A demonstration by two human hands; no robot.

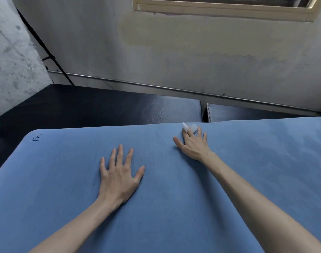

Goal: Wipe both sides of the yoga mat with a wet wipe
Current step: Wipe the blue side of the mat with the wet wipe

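From the head view, the left hand (119,177) lies flat and empty, fingers spread, pinning the blue yoga mat (174,207) while the right hand (193,144) presses the wet wipe (189,127) at its far edge, mid-wipe; another stroke likely follows.

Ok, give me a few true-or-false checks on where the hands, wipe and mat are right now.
1. The left hand lies flat, fingers spread, on the blue mat. True.
2. The wipe is under the left hand. False: it is at the right hand's fingertips.
3. The wipe is near the mat's far edge. True.
4. The mat is rolled up. False: it lies spread out.
5. A handwritten mark sits near the mat's far left corner. True.
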